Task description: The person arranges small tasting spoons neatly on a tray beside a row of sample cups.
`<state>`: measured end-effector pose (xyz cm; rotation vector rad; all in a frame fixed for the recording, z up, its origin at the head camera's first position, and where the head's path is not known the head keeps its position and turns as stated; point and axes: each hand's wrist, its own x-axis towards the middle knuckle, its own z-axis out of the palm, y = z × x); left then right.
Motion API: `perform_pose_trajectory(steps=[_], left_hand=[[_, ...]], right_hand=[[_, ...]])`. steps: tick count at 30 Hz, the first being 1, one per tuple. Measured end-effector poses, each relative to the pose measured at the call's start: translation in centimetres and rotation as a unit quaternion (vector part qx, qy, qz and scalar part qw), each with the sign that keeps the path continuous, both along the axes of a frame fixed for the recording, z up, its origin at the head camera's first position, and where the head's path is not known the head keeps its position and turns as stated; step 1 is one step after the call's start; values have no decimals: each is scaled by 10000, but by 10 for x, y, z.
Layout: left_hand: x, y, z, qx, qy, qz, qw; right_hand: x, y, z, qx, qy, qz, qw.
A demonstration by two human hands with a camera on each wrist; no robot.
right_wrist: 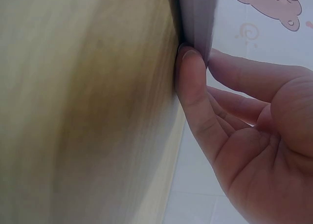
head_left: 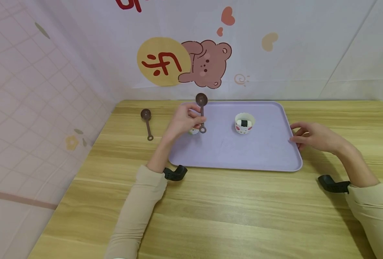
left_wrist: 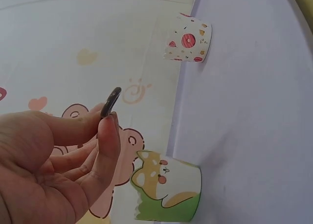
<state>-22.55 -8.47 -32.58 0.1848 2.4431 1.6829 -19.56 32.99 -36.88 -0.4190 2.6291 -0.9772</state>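
My left hand pinches the handle of a dark brown measuring spoon between thumb and fingertips, bowl toward the wall, above the left part of a lilac tray. Just below it a paper baking cup with a dog print stands on the tray, mostly hidden in the head view. Right of the middle is a paper cup with a doughnut print; inside lies a small white piece with a black band, like a rice ball. My right hand grips the tray's right rim, thumb and fingers on either side.
A second brown measuring spoon lies on the wooden table left of the tray. A white cloth wall with a printed bear rises behind the table, and another cloth hangs along the left.
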Motion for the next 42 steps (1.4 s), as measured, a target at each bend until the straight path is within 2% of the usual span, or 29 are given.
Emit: perform_pose_trajectory(steps=[5,15,22,39,42], left_hand=[[0,4,-4,-122,122,-93,9998],[1,15,-8,-531,51,-50,9986],[0,20,-13,-476,64,-25,9988],[3,30,-13,-571,168,-106,9982],[3,33,-15,-692,198,-89,9974]], right_hand=[[0,0,0,29,-14,-20,10000],[0,1,-1,-27,-19,-31,10000],[0,0,0,-7,-60,-26,10000],[-1,1,-2,-14,-18,-12,10000],[-1,1,-2,-24,-9,4,10000]])
